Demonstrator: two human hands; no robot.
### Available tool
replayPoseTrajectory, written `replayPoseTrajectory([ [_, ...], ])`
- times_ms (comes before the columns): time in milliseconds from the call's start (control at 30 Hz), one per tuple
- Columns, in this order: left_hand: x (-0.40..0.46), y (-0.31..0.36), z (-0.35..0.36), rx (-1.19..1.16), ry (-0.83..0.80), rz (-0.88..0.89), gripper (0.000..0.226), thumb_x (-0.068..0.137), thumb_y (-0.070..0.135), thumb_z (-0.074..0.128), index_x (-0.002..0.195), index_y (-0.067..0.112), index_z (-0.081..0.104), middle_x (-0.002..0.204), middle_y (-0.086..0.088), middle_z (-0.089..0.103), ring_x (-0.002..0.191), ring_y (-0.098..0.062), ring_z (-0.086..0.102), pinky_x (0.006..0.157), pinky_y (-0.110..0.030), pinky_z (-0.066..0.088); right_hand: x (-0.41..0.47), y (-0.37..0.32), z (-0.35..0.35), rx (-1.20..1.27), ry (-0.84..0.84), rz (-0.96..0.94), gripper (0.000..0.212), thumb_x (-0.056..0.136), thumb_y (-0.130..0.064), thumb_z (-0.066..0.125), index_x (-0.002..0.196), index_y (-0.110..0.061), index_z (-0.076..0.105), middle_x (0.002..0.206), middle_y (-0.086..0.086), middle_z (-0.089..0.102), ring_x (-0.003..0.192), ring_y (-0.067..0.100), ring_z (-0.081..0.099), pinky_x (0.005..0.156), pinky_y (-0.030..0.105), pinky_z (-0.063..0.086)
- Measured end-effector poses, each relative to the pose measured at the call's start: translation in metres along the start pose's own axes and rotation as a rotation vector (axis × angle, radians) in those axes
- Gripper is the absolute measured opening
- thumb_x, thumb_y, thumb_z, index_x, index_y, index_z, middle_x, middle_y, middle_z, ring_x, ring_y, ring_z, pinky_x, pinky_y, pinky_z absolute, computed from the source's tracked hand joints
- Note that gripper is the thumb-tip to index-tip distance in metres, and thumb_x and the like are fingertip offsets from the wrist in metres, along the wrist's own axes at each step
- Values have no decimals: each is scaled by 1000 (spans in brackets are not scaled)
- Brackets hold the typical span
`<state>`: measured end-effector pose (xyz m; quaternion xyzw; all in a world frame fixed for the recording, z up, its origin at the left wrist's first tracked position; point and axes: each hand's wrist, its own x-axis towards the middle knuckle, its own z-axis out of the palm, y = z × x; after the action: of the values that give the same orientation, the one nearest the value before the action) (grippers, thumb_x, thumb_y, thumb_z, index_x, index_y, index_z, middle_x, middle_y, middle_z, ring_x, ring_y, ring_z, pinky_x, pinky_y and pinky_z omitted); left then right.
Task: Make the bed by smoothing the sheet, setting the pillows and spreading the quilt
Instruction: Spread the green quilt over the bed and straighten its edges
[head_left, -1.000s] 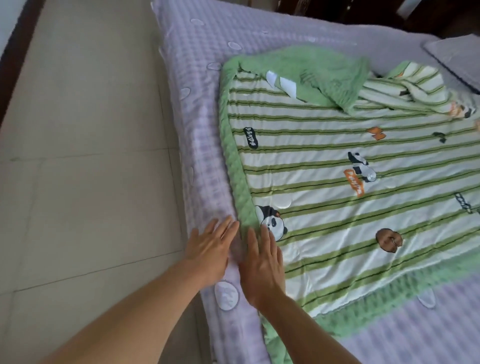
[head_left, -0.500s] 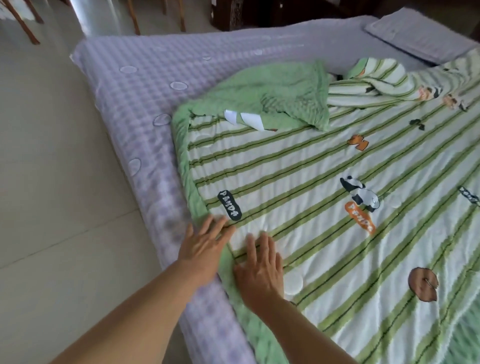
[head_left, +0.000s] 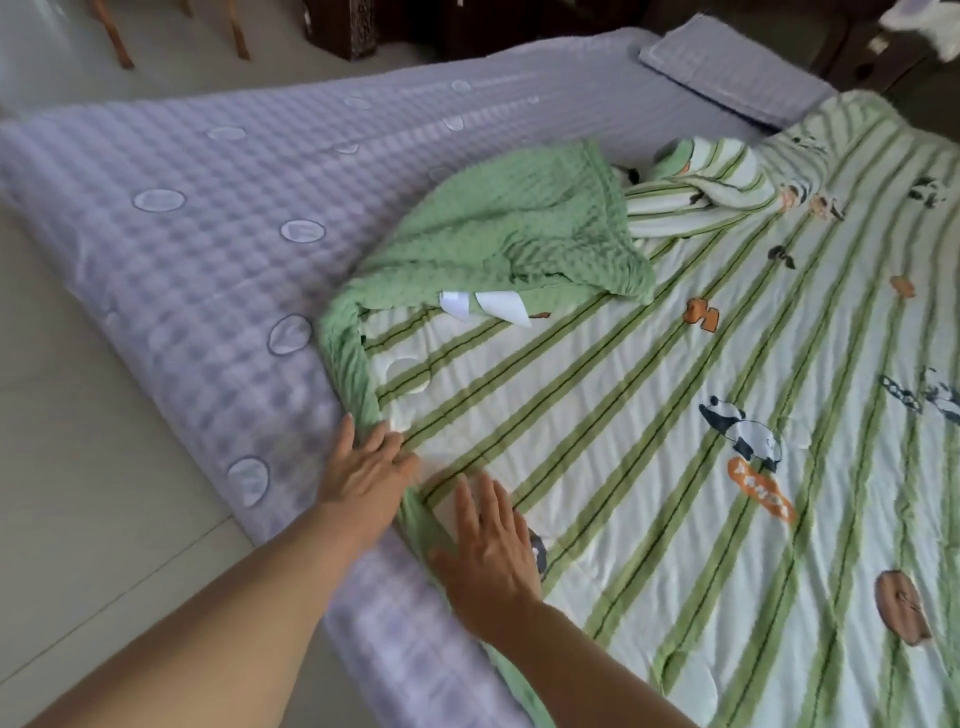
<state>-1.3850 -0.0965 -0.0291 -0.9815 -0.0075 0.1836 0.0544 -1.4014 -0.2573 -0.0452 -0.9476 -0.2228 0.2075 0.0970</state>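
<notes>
Bed sheet (head_left: 208, 249), purple checks with pale ovals, spread over the whole bed. Striped green quilt (head_left: 675, 441) with pandas on top, far corner folded back. Purple pillow (head_left: 727, 78) flat at the far end. Left hand (head_left: 363, 470) flat on the quilt's green edge. Right hand (head_left: 488, 545) flat beside it, fingers straight, not touching.

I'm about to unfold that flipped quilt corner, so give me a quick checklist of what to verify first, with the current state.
1. Left hand free: ok, flat at the quilt edge.
2. Right hand free: ok, flat on quilt.
3. Folded corner spread: not ok, green underside up.
4. Bunched part beside it flattened: not ok.
5. Sheet smooth: ok where visible.
6. Pillow set: cannot tell, partly seen.
</notes>
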Motion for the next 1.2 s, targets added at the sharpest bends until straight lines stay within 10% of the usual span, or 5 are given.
replayPoseTrajectory([
  [167,15,-31,-2,10,31,228,39,99,13,27,133,18,47,134,-4,49,130,-24,42,119,-45,0,28,-63,13,59,-39,34,71,98,-38,39,153,-18,-1,160,1,-9,146,20,-13,119,40,-2],
  [433,26,-71,-19,-125,-26,449,25,91,15,43,113,16,55,119,-6,61,115,-26,55,105,-36,26,65,-91,-19,175,59,248,44,83,-34,28,103,-15,62,107,5,58,104,27,54,84,34,41],
  [833,191,-149,-50,269,4,489,38,100,20,32,133,11,50,146,-9,41,142,-25,21,118,-42,-6,224,-72,-67,732,423,548,51,96,-20,42,144,-7,30,142,10,39,127,26,43,103,35,38],
  [1033,202,-152,-89,109,-36,710,36,86,5,44,120,15,53,122,-7,58,116,-31,55,95,-33,37,305,-60,-114,1236,585,797,56,72,-45,65,108,-6,48,104,9,60,98,26,60,83,35,52],
  [1200,252,-180,-115,-332,345,680,27,69,-2,55,86,19,52,86,2,52,67,-25,59,49,-29,30,342,-74,-126,1030,747,793,39,74,-4,59,111,-9,47,104,6,61,99,25,60,80,31,49],
])
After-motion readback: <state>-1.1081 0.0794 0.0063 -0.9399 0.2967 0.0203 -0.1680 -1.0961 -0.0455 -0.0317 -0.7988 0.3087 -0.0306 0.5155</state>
